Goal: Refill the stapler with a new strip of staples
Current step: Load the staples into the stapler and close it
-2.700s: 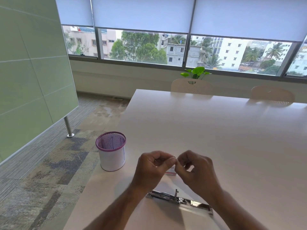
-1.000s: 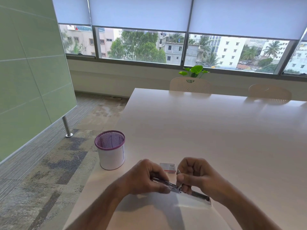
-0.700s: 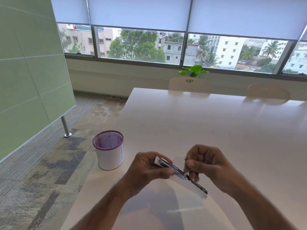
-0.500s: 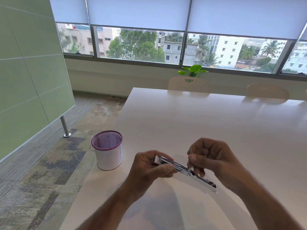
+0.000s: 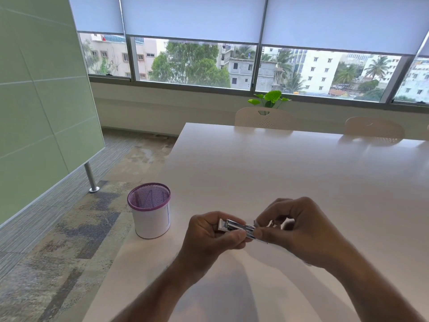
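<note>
Both hands hold the metal stapler [image 5: 239, 228] above the white table [image 5: 278, 173]: left hand [image 5: 212, 238] grips its end, right hand [image 5: 299, 231] pinches its middle. Purple mesh pen cup [image 5: 150, 210] stands left; chairs [image 5: 263, 117], a plant [image 5: 269, 98] and windows [image 5: 197, 63] lie beyond.

We have a single view, worn on the head, looking forward and down across the pale glossy tabletop [image 5: 290, 173] from its near edge toward the far edge and the windows. Both hands sit close below us, near the tabletop's left edge.
</note>
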The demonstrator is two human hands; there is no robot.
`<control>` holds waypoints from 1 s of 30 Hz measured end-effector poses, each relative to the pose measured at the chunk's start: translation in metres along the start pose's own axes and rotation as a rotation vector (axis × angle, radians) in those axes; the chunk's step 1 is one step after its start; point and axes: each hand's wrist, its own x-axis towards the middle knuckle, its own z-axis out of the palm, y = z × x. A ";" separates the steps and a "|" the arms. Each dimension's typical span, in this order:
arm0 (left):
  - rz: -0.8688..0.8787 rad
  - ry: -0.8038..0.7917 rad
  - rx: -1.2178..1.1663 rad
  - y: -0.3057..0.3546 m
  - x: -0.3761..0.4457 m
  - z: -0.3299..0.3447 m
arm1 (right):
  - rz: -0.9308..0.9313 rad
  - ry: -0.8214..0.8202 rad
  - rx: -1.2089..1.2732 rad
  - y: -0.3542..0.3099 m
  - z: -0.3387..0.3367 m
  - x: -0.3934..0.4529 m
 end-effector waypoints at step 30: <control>-0.013 0.033 0.084 -0.010 0.000 -0.001 | 0.052 -0.029 -0.183 0.002 0.007 0.002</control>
